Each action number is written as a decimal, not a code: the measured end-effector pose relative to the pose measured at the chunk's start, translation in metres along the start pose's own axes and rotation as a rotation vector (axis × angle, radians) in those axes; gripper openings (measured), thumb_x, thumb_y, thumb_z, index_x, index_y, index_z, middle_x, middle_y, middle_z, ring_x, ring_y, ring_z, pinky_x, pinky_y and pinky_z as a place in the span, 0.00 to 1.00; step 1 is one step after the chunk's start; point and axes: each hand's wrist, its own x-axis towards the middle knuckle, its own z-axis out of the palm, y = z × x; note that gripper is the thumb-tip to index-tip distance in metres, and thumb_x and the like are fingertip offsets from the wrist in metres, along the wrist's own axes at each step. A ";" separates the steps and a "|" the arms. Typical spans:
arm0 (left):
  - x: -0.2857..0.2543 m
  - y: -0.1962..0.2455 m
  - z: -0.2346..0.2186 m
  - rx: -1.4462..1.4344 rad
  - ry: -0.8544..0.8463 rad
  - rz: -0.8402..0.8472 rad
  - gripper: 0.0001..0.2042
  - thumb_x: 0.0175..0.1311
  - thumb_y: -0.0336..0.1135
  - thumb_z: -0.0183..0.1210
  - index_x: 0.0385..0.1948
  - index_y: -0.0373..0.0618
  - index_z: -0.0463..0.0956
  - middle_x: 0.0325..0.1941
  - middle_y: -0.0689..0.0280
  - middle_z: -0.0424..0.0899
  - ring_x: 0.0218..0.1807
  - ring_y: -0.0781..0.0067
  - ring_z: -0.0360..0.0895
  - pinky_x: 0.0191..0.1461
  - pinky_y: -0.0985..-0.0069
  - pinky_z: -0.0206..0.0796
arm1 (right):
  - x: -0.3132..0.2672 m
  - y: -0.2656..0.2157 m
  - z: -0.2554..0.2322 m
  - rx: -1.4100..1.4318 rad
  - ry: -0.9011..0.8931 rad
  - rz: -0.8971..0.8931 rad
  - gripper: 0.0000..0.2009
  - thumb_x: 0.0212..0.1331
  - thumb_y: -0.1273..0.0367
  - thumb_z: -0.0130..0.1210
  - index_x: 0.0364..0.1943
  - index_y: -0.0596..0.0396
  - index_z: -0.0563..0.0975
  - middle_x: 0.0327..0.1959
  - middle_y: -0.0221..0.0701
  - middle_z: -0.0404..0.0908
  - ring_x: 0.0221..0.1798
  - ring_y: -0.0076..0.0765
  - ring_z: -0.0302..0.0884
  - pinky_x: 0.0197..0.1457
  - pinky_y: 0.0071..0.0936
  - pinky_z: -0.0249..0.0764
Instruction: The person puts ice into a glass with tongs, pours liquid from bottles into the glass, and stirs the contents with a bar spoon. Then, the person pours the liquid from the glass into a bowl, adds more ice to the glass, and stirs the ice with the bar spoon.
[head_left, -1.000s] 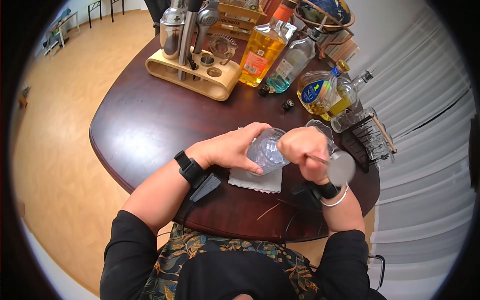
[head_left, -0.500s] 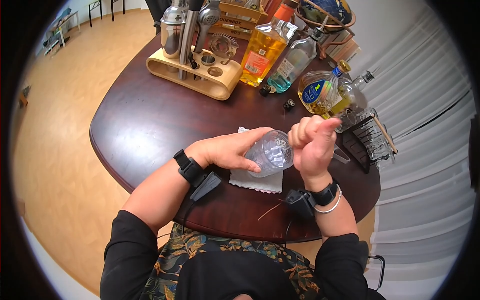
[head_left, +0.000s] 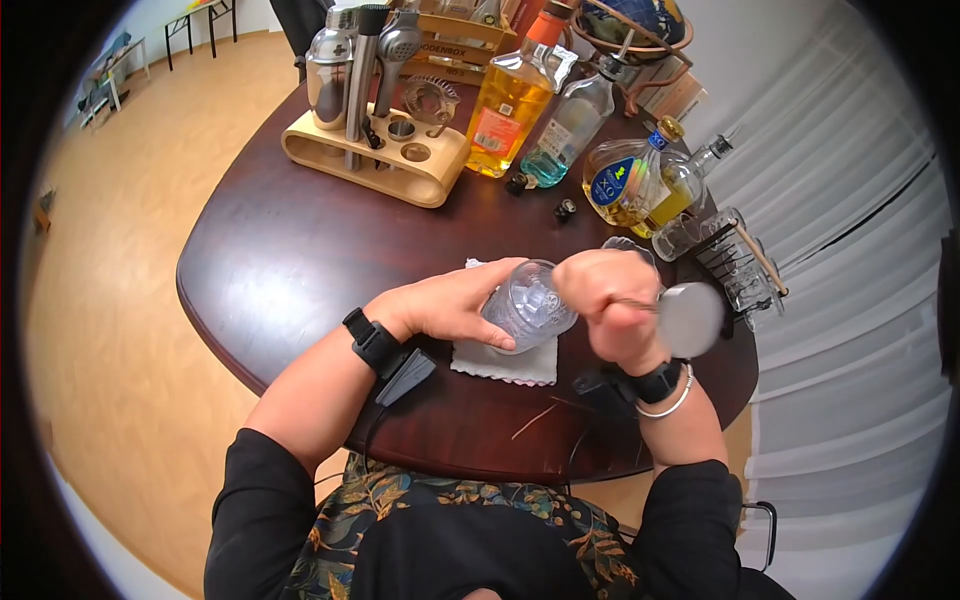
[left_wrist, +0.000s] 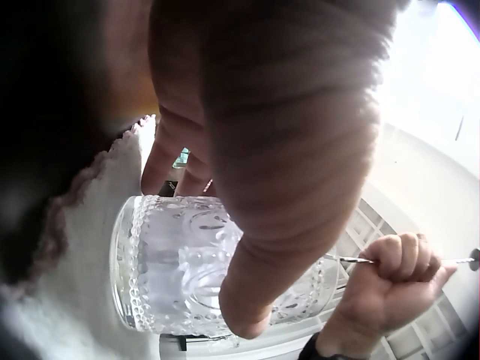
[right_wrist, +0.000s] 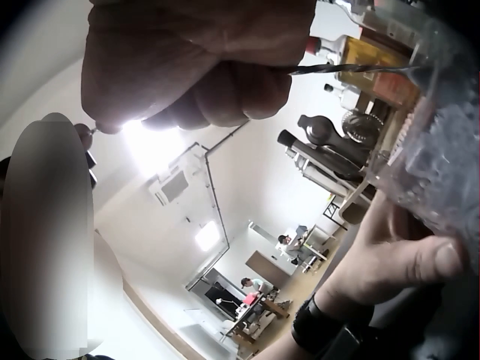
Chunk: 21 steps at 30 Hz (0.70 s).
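Observation:
My left hand (head_left: 450, 303) wraps thumb and fingers round a clear embossed glass (head_left: 532, 300), which stands on a white cloth (head_left: 505, 362) with a scalloped edge. Ice-like clear pieces (head_left: 540, 297) show inside the glass. My right hand (head_left: 612, 300) is a fist just over the right side of the rim, gripping a thin bar spoon. Its twisted shaft (right_wrist: 345, 69) runs from the fist into the glass in the right wrist view. A blurred pale disc (head_left: 690, 320) sits at the spoon's outer end. The spoon's lower end is hidden within the glass.
A wooden stand (head_left: 375, 165) with bar tools is at the back left. Beside it are an amber bottle (head_left: 508, 110), a pale blue-green bottle (head_left: 570, 130) and an XO bottle (head_left: 618, 185). A rack of glasses (head_left: 740, 265) stands right, near the curtain. Small dark stoppers (head_left: 565, 210) lie behind the glass.
My right fist swung round with the bar spoon: half a second ago the thumb pointed back and away, now the disc shows at its right again. My left hand stays on the glass.

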 end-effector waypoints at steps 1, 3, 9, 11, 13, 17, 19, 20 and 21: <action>0.000 -0.001 0.000 0.009 0.000 -0.001 0.43 0.46 0.38 0.71 0.65 0.39 0.56 0.62 0.54 0.69 0.66 0.59 0.65 0.69 0.68 0.56 | -0.002 0.005 0.002 -0.003 -0.031 0.009 0.30 0.66 0.45 0.40 0.15 0.54 0.61 0.15 0.27 0.60 0.18 0.26 0.55 0.22 0.26 0.52; -0.001 0.001 -0.001 0.020 -0.010 -0.022 0.43 0.47 0.39 0.71 0.65 0.38 0.55 0.62 0.53 0.70 0.66 0.59 0.66 0.68 0.68 0.56 | -0.010 0.024 0.001 0.120 -0.051 0.086 0.23 0.70 0.56 0.44 0.18 0.56 0.66 0.18 0.29 0.67 0.20 0.26 0.60 0.23 0.25 0.55; 0.001 -0.002 -0.001 -0.079 -0.049 -0.050 0.46 0.47 0.42 0.73 0.66 0.37 0.53 0.63 0.54 0.67 0.67 0.62 0.61 0.70 0.68 0.51 | -0.010 0.034 -0.001 0.467 0.460 0.369 0.28 0.70 0.45 0.35 0.16 0.49 0.57 0.14 0.21 0.51 0.16 0.20 0.46 0.20 0.22 0.47; 0.001 0.001 0.000 -0.084 -0.046 -0.046 0.46 0.47 0.41 0.73 0.67 0.37 0.52 0.64 0.55 0.66 0.67 0.63 0.61 0.71 0.69 0.50 | -0.009 0.027 -0.004 0.502 0.558 0.383 0.28 0.68 0.44 0.36 0.16 0.47 0.55 0.14 0.20 0.50 0.15 0.20 0.44 0.19 0.22 0.46; 0.002 -0.001 0.001 -0.078 -0.042 -0.041 0.46 0.48 0.40 0.72 0.67 0.37 0.51 0.64 0.56 0.66 0.68 0.63 0.61 0.71 0.69 0.49 | -0.007 0.014 -0.008 0.485 0.535 0.346 0.29 0.68 0.43 0.35 0.16 0.47 0.56 0.14 0.20 0.50 0.15 0.20 0.44 0.19 0.22 0.45; 0.001 0.013 0.001 -0.078 -0.044 -0.108 0.45 0.46 0.30 0.71 0.67 0.39 0.50 0.65 0.57 0.65 0.69 0.67 0.60 0.72 0.71 0.50 | 0.005 -0.013 -0.013 0.358 0.391 0.256 0.28 0.70 0.45 0.34 0.17 0.48 0.56 0.15 0.22 0.51 0.16 0.20 0.45 0.20 0.22 0.46; 0.001 0.013 0.001 -0.058 -0.037 -0.106 0.46 0.44 0.28 0.71 0.68 0.40 0.50 0.66 0.58 0.65 0.69 0.68 0.60 0.73 0.72 0.49 | 0.015 -0.020 -0.016 0.329 0.380 0.190 0.26 0.71 0.47 0.33 0.19 0.49 0.58 0.16 0.22 0.53 0.17 0.20 0.47 0.21 0.22 0.49; 0.001 0.013 0.001 -0.057 -0.038 -0.104 0.47 0.44 0.28 0.71 0.68 0.40 0.50 0.66 0.58 0.65 0.69 0.68 0.59 0.73 0.72 0.49 | 0.023 -0.021 -0.020 0.326 0.418 0.147 0.25 0.72 0.48 0.33 0.20 0.50 0.58 0.16 0.22 0.54 0.17 0.21 0.48 0.21 0.22 0.50; 0.001 0.014 0.001 -0.057 -0.040 -0.104 0.47 0.44 0.27 0.71 0.68 0.40 0.50 0.66 0.58 0.65 0.69 0.68 0.59 0.73 0.71 0.49 | 0.032 -0.018 -0.034 0.310 0.381 0.035 0.24 0.73 0.50 0.34 0.21 0.50 0.58 0.17 0.23 0.54 0.18 0.22 0.50 0.23 0.23 0.54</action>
